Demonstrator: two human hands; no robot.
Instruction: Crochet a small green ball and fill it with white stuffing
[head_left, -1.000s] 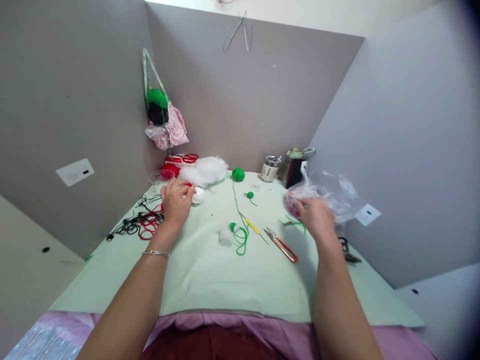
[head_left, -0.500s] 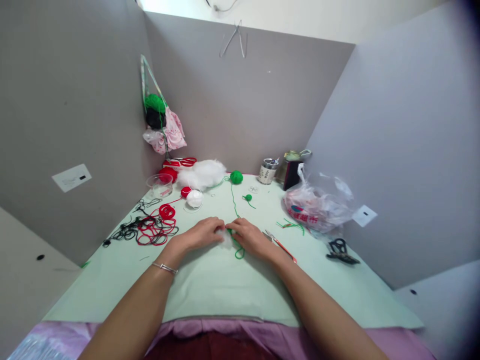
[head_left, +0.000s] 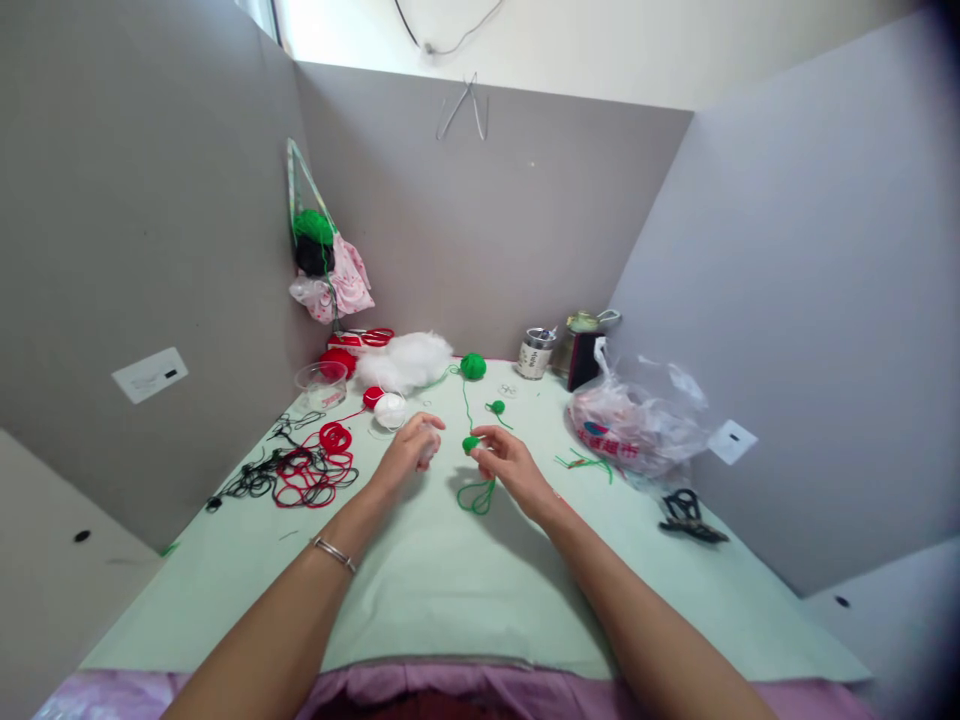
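In my right hand (head_left: 510, 465) a small green crocheted piece (head_left: 470, 444) is pinched between thumb and fingertips. Loops of green yarn (head_left: 475, 498) hang below it onto the table. A strand runs back from there to a green yarn ball (head_left: 472, 366). My left hand (head_left: 411, 450), a short way to the left, is closed on a whitish tuft of stuffing (head_left: 429, 446). Beyond my right hand lies a second small green crocheted piece (head_left: 498, 407) with a yarn tail. Orange-handled scissors are almost wholly hidden by my right wrist.
Tangled black (head_left: 259, 480) and red yarn (head_left: 307, 480) lies at left. White stuffing (head_left: 409, 360), a white yarn ball (head_left: 390, 411) and a clear cup (head_left: 321, 388) stand behind. At right are a plastic bag (head_left: 637, 415), green yarn scraps (head_left: 589, 462) and a black claw clip (head_left: 690, 517).
My hands have moved apart; the left has drawn left with the stuffing, while the right has lifted the green piece. The view has tilted slightly upward.
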